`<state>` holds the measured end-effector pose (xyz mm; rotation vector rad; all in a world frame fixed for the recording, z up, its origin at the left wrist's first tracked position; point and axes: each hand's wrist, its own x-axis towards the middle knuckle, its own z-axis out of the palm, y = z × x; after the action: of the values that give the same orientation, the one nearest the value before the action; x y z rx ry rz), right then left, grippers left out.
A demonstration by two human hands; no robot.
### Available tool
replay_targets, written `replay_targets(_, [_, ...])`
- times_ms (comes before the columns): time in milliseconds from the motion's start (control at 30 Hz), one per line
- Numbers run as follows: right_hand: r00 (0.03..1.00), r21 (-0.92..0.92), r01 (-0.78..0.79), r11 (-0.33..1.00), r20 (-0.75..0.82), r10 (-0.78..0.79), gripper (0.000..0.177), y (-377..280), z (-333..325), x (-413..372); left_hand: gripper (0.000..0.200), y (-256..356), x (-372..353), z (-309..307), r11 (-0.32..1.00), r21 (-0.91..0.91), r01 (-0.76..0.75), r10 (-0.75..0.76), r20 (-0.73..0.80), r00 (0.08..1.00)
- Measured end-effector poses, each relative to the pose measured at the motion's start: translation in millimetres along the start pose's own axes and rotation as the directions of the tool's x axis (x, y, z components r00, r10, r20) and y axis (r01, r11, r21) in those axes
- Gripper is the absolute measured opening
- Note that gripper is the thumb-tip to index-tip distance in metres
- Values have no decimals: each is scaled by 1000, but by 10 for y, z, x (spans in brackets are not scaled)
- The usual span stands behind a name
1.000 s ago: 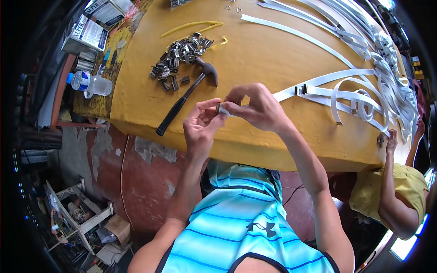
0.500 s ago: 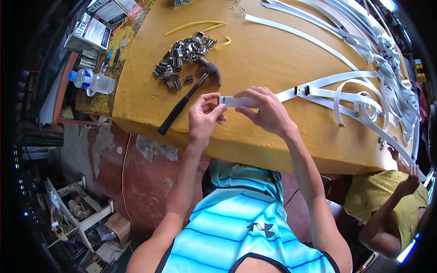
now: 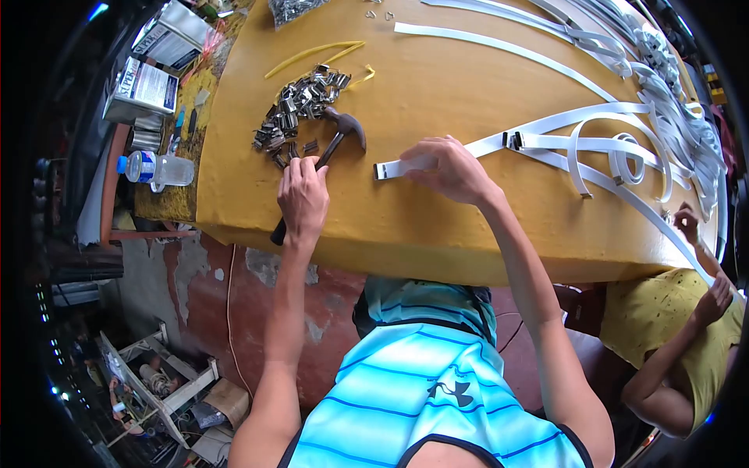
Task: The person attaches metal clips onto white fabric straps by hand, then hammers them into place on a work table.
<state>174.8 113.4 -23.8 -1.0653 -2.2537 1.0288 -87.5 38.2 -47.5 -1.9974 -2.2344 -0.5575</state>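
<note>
My left hand (image 3: 303, 195) is closed over the handle of a claw hammer (image 3: 335, 144), which lies on the table with its dark head up and right of my fingers. My right hand (image 3: 446, 168) holds a flat white strap (image 3: 485, 147) near its left end, thumb beneath and fingers over it. A small metal clip (image 3: 381, 171) sits on that end, resting on the tabletop. Beyond my left fingertips lies a pile of shiny metal clips (image 3: 300, 108). Dark buckles (image 3: 512, 140) sit on the straps to the right.
The table (image 3: 351, 226) has a yellow-brown cover. More white straps (image 3: 671, 101) heap along its right side. At left are a water bottle (image 3: 160, 169) and metal cans (image 3: 142, 90). Yellow ties (image 3: 312, 58) lie behind the clips. Another person in a yellow shirt (image 3: 651, 316) handles a strap at right.
My left hand has let go of the strap's clipped end and moved left onto the hammer handle. The strap end has lowered to the table, still in my right hand.
</note>
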Motion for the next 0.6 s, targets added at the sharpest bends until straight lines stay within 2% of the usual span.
replay_targets(33, [1000,36,-9,999,2,9,26,42,22,-4,15,17,-6,-13,994,-107,33,-31,19,999])
replay_targets(67, [1000,70,-19,997,2,19,26,78,21,-5,15,32,-11,-63,994,-109,20,-17,22,1000])
replay_targets(133, [1000,111,-29,993,7,29,26,98,16,-7,16,80,-87,-267,951,-310,9,28,114,993])
replay_targets(167, [999,150,-28,988,22,25,26,105,14,-5,16,156,-125,-379,949,-314,2,38,121,992])
replay_targets(233, [1000,145,-16,989,8,15,27,113,22,-8,19,325,-216,-607,859,-513,0,96,162,982])
replay_targets(267, [1000,137,10,991,-1,-10,28,107,23,-4,29,360,-258,-664,856,-517,-29,130,159,979])
replay_targets(300, [1000,140,9,990,-1,-9,28,94,14,1,29,397,-280,-697,857,-515,-29,130,161,978])
replay_targets(367, [1000,156,-11,988,-4,12,28,63,3,3,39,447,-320,-754,859,-475,-192,248,56,967])
replay_targets(400, [1000,161,-15,987,-9,16,28,76,16,4,47,433,-351,-792,892,-400,-210,275,111,955])
replay_targets(533, [997,96,69,993,-42,-65,29,183,80,17,48,381,-510,-529,905,-348,-243,287,81,954])
replay_targets(600, [994,95,95,991,-53,-90,29,180,87,29,50,386,-522,-428,923,-332,-197,248,119,961])
